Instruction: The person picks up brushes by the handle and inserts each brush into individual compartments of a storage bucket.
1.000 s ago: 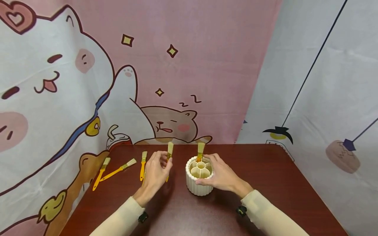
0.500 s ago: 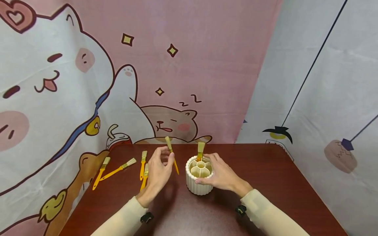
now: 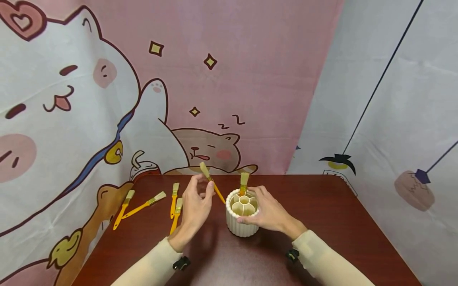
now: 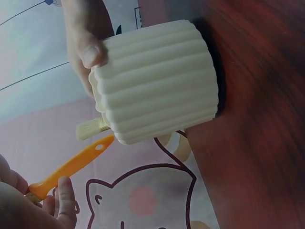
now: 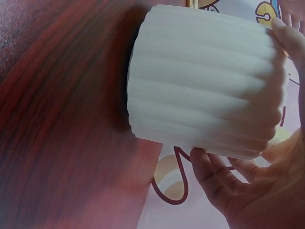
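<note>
My left hand (image 3: 196, 204) pinches a paintbrush (image 3: 218, 194) near its ferrule, bristles up and to the left. The brush's orange handle (image 4: 76, 163) slants down to the right, its holed end close to the rim of a cream ribbed holder (image 3: 241, 226); whether they touch I cannot tell. My right hand (image 3: 269, 208) grips that holder around its right side, thumb at the near rim and fingers at the far side. Inside, the holder has a round centre and several petal-like compartments. One paintbrush (image 3: 244, 180) stands bristles up in a back compartment.
Several more orange-handled paintbrushes lie on the dark red table (image 3: 322, 222) to the left, among them one brush (image 3: 123, 209) near the left edge and another brush (image 3: 176, 216) beside my left hand. A cartoon-printed cloth (image 3: 257, 79) hangs behind the table.
The brush in my left hand has tilted from nearly upright to a slant, its handle end swinging right towards the holder. My left hand has shifted slightly right; the right hand stays on the holder.
</note>
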`<state>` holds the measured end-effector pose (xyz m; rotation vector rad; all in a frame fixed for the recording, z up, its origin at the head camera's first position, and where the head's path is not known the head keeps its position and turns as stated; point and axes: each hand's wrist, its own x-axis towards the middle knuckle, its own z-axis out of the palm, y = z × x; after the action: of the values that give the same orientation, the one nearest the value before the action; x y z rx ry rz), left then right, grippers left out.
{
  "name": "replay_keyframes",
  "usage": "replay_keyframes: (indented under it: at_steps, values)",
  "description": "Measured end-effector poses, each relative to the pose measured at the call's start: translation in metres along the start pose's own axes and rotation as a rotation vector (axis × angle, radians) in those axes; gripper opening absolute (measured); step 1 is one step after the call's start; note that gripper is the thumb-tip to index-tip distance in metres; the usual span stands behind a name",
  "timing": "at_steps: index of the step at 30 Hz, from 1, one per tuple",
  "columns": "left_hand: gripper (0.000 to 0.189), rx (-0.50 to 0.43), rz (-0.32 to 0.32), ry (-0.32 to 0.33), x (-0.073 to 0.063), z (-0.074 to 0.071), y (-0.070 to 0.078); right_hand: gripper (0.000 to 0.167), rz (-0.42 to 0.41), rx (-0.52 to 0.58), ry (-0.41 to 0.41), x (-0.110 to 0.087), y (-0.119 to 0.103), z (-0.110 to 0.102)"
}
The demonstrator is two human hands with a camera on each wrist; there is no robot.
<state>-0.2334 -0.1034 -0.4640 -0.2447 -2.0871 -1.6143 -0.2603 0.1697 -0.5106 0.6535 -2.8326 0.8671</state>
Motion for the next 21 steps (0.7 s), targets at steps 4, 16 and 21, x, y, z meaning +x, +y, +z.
replay_keyframes:
  at_steps: [4,16,21]
  values:
    - [0.031,-0.01,-0.004,-0.008,-0.002,0.003,0.0,0.129,0.012,0.008,-0.008,-0.001,0.0,0.001]
    - [0.027,0.029,0.029,-0.063,-0.008,0.009,-0.001,0.127,0.01,0.011,-0.009,-0.002,0.001,0.003]
    - [0.027,0.065,0.04,-0.089,-0.008,0.014,-0.004,0.128,0.007,0.013,-0.002,-0.001,0.0,0.001]
